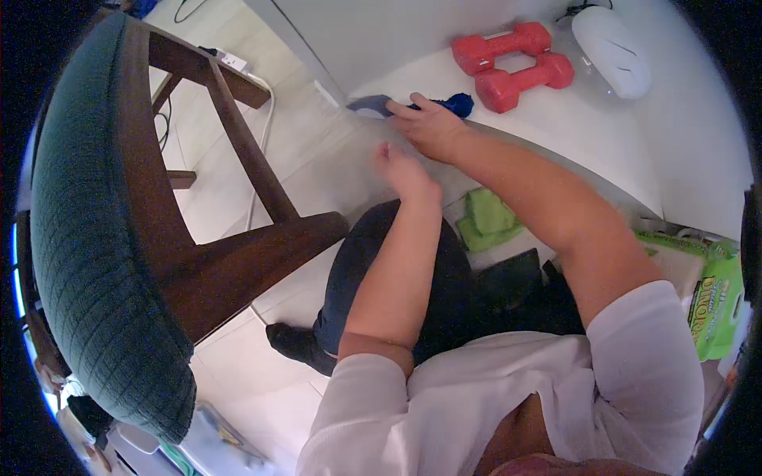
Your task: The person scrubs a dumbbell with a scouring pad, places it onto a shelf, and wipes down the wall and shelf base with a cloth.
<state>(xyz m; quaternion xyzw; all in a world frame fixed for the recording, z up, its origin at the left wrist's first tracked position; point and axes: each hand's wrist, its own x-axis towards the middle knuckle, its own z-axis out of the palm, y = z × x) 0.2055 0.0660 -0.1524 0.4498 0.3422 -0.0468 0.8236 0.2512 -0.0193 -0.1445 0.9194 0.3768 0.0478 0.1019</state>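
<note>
My right hand [427,127] reaches to the front edge of the white shelf [413,78], its fingers over a dark blue item [456,105] and a grey-blue piece [370,105] beside it. Whether the fingers grip either of these is hidden. Just below and to the left, my left hand [397,168] is raised above the floor, smeared by motion, touching nothing that shows. Two red dumbbells [524,82] lie on the shelf to the right of the blue item, with a white rounded object [611,51] farther right.
A chair with a green cushion [103,222] and dark wooden frame [246,266] fills the left side. A folded green cloth [488,220] lies on the floor by my knee. Green packaging [716,305] stands at the right. A cable and power strip [232,61] lie behind the chair.
</note>
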